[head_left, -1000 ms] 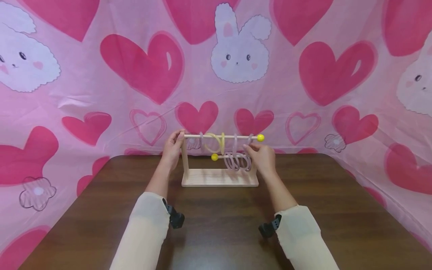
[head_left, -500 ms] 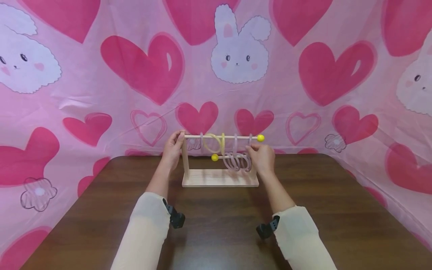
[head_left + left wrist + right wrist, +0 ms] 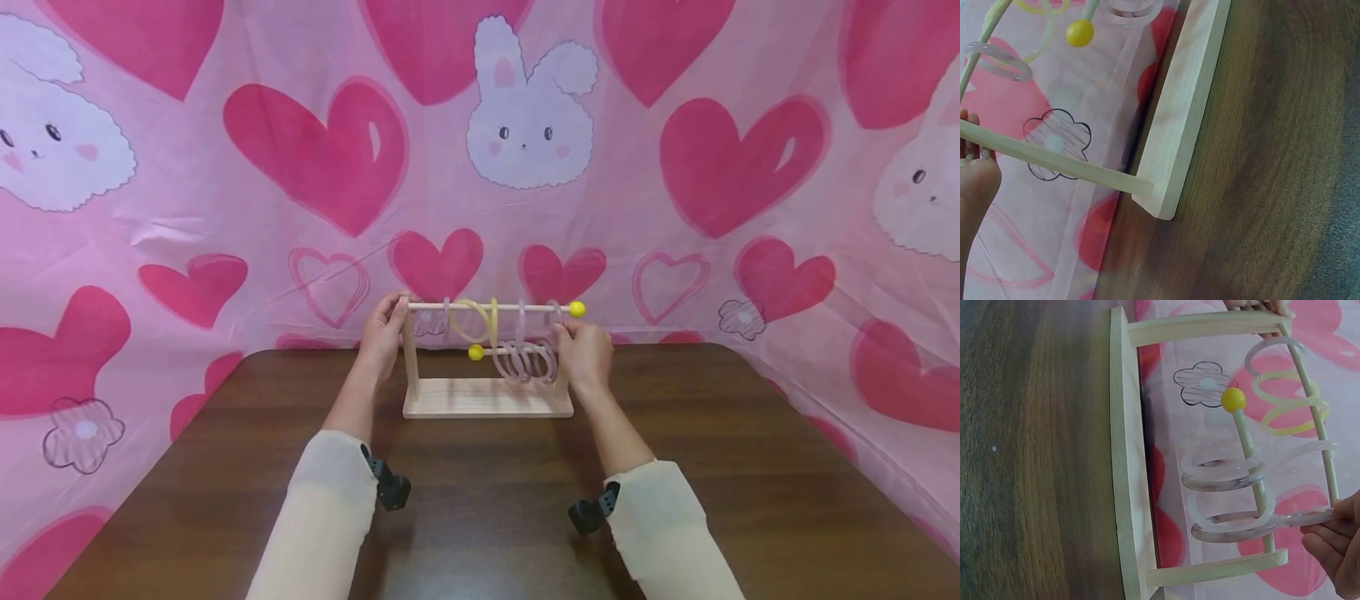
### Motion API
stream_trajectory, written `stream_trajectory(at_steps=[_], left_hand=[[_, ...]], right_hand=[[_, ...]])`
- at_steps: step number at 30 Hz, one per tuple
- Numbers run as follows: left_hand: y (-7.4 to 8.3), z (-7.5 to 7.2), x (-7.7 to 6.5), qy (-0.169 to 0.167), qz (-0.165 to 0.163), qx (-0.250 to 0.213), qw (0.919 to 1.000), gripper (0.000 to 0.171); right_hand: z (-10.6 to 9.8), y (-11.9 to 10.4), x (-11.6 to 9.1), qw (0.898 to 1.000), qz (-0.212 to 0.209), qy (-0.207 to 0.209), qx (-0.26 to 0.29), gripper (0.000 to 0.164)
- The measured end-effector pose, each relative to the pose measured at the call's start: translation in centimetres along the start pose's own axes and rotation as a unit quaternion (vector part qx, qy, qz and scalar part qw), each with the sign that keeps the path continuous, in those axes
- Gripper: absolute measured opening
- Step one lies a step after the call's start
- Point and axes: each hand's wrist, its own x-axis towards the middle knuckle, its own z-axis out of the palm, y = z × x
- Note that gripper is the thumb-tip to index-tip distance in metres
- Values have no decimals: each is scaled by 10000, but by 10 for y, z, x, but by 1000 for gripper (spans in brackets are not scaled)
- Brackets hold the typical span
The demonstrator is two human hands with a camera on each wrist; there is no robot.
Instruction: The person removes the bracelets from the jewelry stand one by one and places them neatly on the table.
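A pale wooden bracelet rack [image 3: 487, 407] stands on the table, with two rods, one above the other. My left hand [image 3: 382, 337] grips the top of its left post [image 3: 1054, 159]. At the upper rod's right end, near its yellow ball [image 3: 577, 309], my right hand [image 3: 587, 357] pinches a translucent lilac bangle [image 3: 1304, 518] that encircles the rod. Further along that rod hang yellow bangles [image 3: 1294, 428] and other pale lilac ones [image 3: 522, 321]. Several lilac bangles [image 3: 1225, 534] hang on the lower rod, which ends in another yellow ball [image 3: 1233, 400].
The dark wooden table [image 3: 480, 517] extends in front of the rack and to both sides. Behind it hangs a pink cloth [image 3: 525, 208] with hearts and rabbits. Each cuff has a black wrist camera [image 3: 588, 512] below it.
My right fingertips have shifted slightly to the right at the rod's end, and the bangle there hangs at a changed angle. My left hand stays on the post.
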Motion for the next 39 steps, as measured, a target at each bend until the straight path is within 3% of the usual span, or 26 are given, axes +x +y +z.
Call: stream_trajectory(at_steps=[12, 19, 35, 39], left_hand=[[0, 0, -1, 6, 0, -275, 9996, 19], [1, 1, -1, 6, -4, -358, 9994, 12], [-3, -1, 0, 19, -74, -262, 9996, 10], [-2, 0, -1, 4, -97, -236, 9997, 18]], right_hand=[[-2, 3, -1, 9982, -277, 516, 143, 15], [-6, 3, -1, 9974, -230, 637, 244, 15], [-14, 7, 0, 9926, -310, 1105, 394, 14], [-16, 8, 0, 9914, -225, 1194, 477, 14]])
